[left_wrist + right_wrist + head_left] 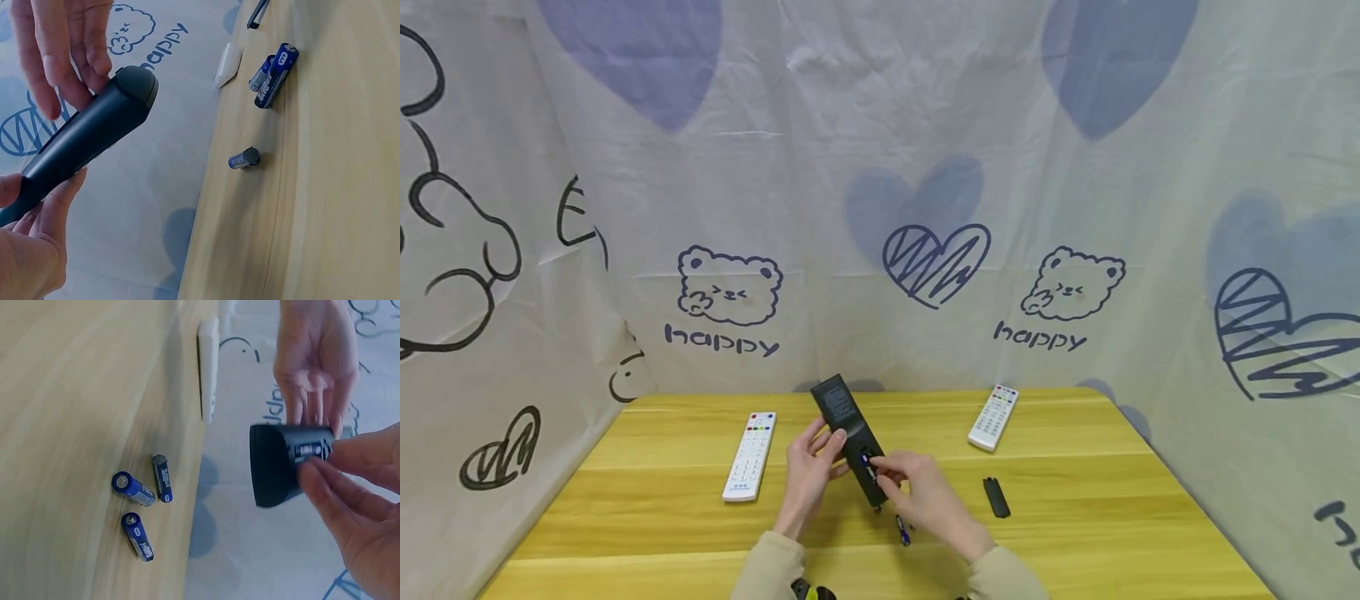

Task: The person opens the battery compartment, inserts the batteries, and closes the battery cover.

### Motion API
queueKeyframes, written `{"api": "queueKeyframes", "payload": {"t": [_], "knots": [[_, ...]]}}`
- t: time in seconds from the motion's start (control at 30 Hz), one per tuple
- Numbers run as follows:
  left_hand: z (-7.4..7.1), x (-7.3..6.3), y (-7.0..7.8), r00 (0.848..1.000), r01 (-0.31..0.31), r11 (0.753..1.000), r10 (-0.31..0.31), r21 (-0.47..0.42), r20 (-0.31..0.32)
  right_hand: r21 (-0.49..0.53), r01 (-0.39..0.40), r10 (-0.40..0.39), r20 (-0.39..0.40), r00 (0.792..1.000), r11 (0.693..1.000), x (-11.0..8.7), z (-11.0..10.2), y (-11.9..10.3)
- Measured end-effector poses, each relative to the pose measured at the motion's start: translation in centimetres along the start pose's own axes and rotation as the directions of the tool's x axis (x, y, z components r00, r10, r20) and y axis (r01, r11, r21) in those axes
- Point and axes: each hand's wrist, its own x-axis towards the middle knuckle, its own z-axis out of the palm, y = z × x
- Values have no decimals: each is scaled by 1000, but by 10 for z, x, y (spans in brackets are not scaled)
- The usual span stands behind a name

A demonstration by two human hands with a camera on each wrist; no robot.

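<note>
A black remote control (844, 408) is held up at a slant above the table, its back turned upward and the battery compartment uncovered. My left hand (807, 471) grips it by the sides, the thumb lying on the back. Between thumb and fingers, my right hand (928, 498) pinches a blue battery (307, 450) at the compartment. How far the battery sits inside is partly hidden by the fingers. Below the remote, several loose batteries lie on the table, among them a blue one (137, 536), another (134, 489) and a darker one (162, 479).
A white remote control (750, 457) lies on the left of the wooden table (655, 475), and a second white remote (993, 418) at the back right. The black battery cover (996, 497) lies to the right of my right hand. A printed curtain (850, 333) hangs behind.
</note>
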Motion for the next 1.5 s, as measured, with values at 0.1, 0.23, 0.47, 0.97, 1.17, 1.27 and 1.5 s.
{"api": "queueKeyframes", "payload": {"t": [0.1, 0.23, 0.47, 0.97, 1.17, 1.27, 1.5], "knots": [[-1, 2, 1, 1000, 4, 1000, -4, -10, 7, 152, -51, 57, -37, 998, 987, 0, -3, 7], [-2, 3, 2, 1000, 7, 999, -6, -42, 16, 316, -140, 163, -47, 986, 938, -3, -9, 17], [-5, 5, 4, 1000, 15, 998, -13, -66, 24, 267, -255, 244, 74, 967, 929, -7, -26, 33], [-9, 5, 6, 998, 32, 998, -28, -57, 62, 45, -553, 512, 320, 797, 832, -7, -17, 58], [-9, 3, 4, 998, 33, 996, -29, -80, 59, 45, -584, 543, 316, 778, 811, -8, -6, 57], [-10, 2, 4, 998, 36, 996, -31, -85, 60, 37, -593, 554, 312, 772, 805, -7, -3, 57], [-11, 1, 2, 998, 46, 995, -41, -84, 56, 1, -584, 561, 280, 779, 812, -8, 5, 60]]}}
